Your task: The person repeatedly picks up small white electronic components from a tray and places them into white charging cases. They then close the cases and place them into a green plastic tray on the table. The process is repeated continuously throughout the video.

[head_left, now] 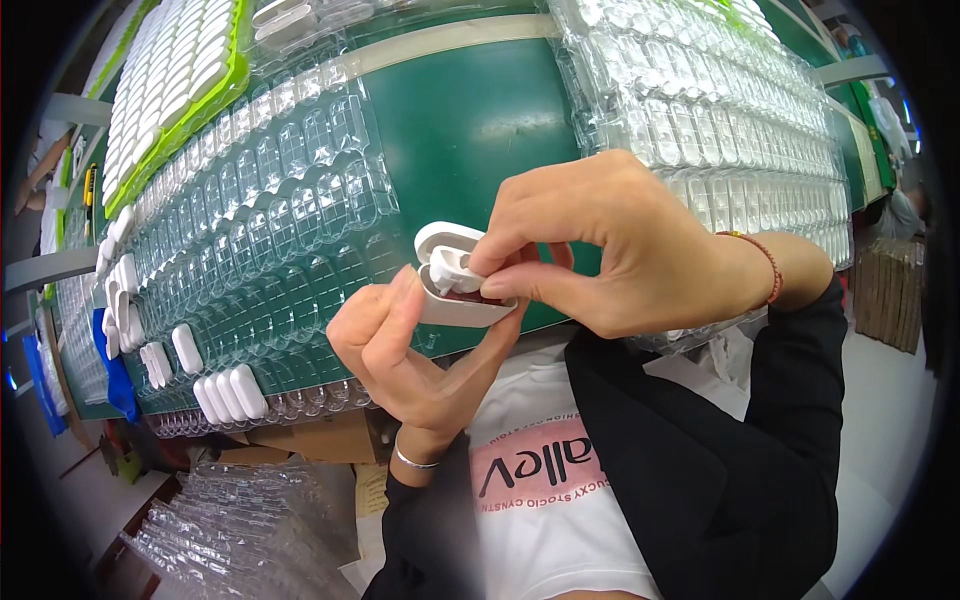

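Observation:
A small white earbud case (pixel 466 312) is held tilted in front of my chest, its hinged lid (pixel 448 234) raised. My left hand (pixel 395 350) grips the case from the left and below, thumb along its near-left side. The thumb and index finger of my right hand (pixel 610 245) pinch a white inner piece (pixel 452 270) at the case mouth. That piece sits partly inside the case, and the fingertips cover its right end. Something reddish shows below it; I cannot make out what it is.
Clear moulded plastic trays (pixel 265 205) cover the left of the green tabletop (pixel 470 130); more trays (pixel 700 120) fill the right. Several white cases (pixel 230 395) lie at the front left. A lime-green-edged tray (pixel 240 75) of white pieces stands behind. Clear plastic packaging (pixel 240 525) lies below the table.

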A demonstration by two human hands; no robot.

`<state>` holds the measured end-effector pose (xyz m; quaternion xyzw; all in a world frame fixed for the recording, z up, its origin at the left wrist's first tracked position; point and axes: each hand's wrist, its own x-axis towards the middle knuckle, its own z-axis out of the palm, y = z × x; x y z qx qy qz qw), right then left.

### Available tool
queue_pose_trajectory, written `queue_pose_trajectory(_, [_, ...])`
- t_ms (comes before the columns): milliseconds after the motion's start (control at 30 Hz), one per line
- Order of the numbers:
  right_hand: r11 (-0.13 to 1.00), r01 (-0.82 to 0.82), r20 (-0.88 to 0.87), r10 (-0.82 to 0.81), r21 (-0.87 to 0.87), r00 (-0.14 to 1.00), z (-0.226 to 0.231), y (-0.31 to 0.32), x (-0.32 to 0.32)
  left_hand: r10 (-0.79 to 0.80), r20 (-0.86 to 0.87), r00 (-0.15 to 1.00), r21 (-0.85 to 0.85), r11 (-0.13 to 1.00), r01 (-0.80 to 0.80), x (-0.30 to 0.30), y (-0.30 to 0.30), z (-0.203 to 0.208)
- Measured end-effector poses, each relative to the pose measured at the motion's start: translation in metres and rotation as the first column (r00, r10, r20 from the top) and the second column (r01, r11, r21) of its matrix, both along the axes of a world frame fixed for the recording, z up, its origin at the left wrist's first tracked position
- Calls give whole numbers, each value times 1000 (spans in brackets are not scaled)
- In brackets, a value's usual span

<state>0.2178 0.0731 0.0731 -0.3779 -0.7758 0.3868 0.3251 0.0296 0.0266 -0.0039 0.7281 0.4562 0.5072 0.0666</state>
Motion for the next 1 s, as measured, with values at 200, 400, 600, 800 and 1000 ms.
queue_pose_trajectory(200, [1000, -7, -22, 7, 11, 1000, -4, 2, -4, -3, 13, 1000, 21, 1000, 2, 1, 1, -2])
queue_pose_trajectory(400, [996, -42, 65, 37, 78, 997, -2, 1, -6, 22, -10, 1000, 20, 1000, -22, 2, 2, 0])
queue_pose_trajectory(600, [994, -24, 26, 22, 104, 999, -3, -2, -10, 36, -13, 999, 23, 999, -36, -1, 2, 2])
queue_pose_trajectory(800, [979, 38, 105, -60, 201, 993, -12, -6, -18, 82, -10, 997, 30, 996, -82, 2, 2, -3])
queue_pose_trajectory(1000, [991, 25, 24, -28, 132, 999, -13, 1, -16, 87, -12, 996, 13, 996, -87, 3, 2, -1])
